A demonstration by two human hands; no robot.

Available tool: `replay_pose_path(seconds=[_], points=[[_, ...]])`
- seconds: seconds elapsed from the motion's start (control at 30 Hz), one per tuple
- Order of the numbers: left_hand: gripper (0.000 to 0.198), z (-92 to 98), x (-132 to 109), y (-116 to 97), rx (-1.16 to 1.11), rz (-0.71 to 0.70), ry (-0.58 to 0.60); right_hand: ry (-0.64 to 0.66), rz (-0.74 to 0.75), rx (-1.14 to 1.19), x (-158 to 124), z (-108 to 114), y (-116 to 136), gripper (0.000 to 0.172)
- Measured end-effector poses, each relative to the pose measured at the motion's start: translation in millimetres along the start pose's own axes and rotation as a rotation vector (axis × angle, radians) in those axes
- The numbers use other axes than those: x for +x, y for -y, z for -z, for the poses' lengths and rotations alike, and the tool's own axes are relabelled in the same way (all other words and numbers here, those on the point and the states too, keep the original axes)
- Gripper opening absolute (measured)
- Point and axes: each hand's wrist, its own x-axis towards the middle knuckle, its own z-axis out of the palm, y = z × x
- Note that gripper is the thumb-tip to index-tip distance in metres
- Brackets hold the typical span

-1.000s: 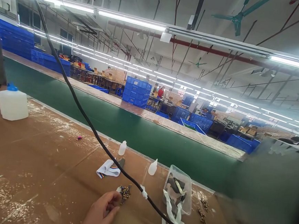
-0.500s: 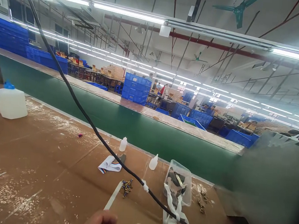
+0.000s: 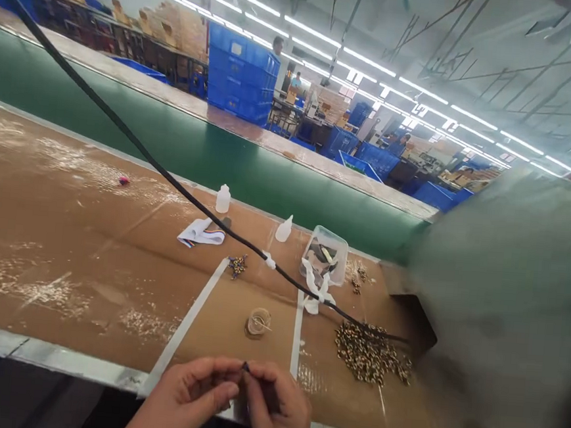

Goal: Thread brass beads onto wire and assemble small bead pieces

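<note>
Both hands meet at the near edge of the brown worktable (image 3: 65, 249). My left hand (image 3: 192, 394) and my right hand (image 3: 275, 408) are closed in pinches around a tiny dark part (image 3: 244, 367) held between their fingertips. Just beyond them sits a small round glue-stained cap (image 3: 258, 321). A heap of small brown-and-gold parts (image 3: 368, 356) lies to the right. A little cluster of coloured parts (image 3: 237, 265) rests further out.
A black cable (image 3: 137, 146) runs diagonally over the table to the right. Two small white dropper bottles (image 3: 223, 199) (image 3: 283, 230), a folded striped ribbon (image 3: 199, 233) and a clear tub (image 3: 325, 260) with scraps stand near the green conveyor belt (image 3: 125, 115). Blue crates (image 3: 241, 82) are stacked beyond.
The view has tilted down toward the table's near edge. My left hand left the coloured cluster and came back; the right hand has joined it, both pinching a tiny part.
</note>
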Motion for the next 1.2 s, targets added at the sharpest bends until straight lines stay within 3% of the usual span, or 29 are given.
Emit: replay_pose_path(seconds=[0.07, 0.57, 0.8, 1.0, 1.2], points=[[0.052, -2.3, 3, -3, -0.022, 0.029, -0.034, -0.015, 0.054, 0.035, 1, -3, -3, 0.009], [0.034, -12.4, 9, -19, -0.013, -0.01, -0.109, 0.031, 0.025, 0.177, 1, -5, -2, 0.008], [0.022, -9.6, 9, -18, 0.059, -0.1, -0.103, 0.076, -0.168, 0.269, 3, -5, -1, 0.012], [0.016, -11.4, 10, -19, 0.117, -0.209, -0.097, 0.071, -0.22, 0.326, 7, -7, 2, 0.011], [0.02, -10.9, 8, -19, 0.229, -0.253, -0.124, 0.09, -0.052, 0.166, 11, -8, 6, 0.009]])
